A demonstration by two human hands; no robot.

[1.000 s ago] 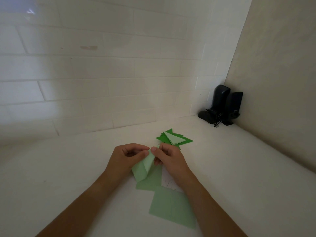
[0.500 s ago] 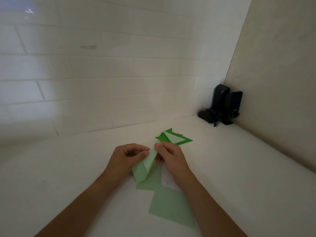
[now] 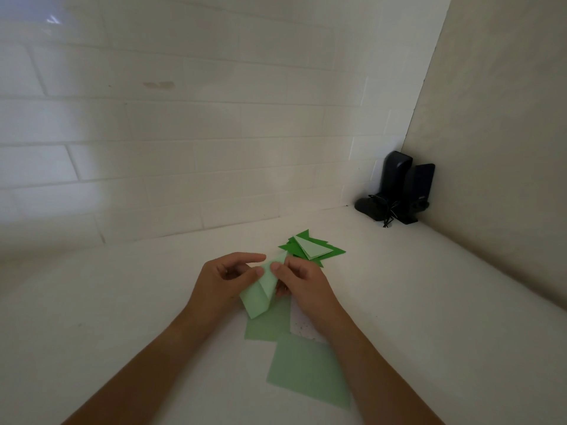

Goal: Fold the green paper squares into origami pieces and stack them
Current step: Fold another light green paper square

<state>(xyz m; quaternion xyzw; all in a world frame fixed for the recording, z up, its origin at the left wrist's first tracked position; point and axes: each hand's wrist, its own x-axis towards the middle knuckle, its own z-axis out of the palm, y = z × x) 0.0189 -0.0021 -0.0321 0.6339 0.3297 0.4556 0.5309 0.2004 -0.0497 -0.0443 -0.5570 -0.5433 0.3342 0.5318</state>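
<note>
1. The left hand (image 3: 225, 279) pinches the upper left edge of a pale green folded paper (image 3: 262, 291) between thumb and forefinger, its other fingers curled underneath; the right hand (image 3: 302, 282) grips the same paper from the right, thumb on top near the fold's upper end.
2. The folded paper is held just above the white surface (image 3: 122, 302), a crease running along its length and its near corner pointing down and left.
3. Beneath it lie flat green paper squares: one (image 3: 268, 325) partly hidden under the held piece, another (image 3: 306, 371) nearer the camera, with a white sheet (image 3: 299, 326) showing between them and partly under the right wrist.
4. Just beyond the hands sits a stack of finished origami pieces (image 3: 313, 248), dark green triangles with one pale green piece on top.
5. In the far right corner, well apart from the paper, stand black speakers (image 3: 399, 187) against the wall, a tangled cord at their base; white tiles (image 3: 184, 133) cover the far wall.
</note>
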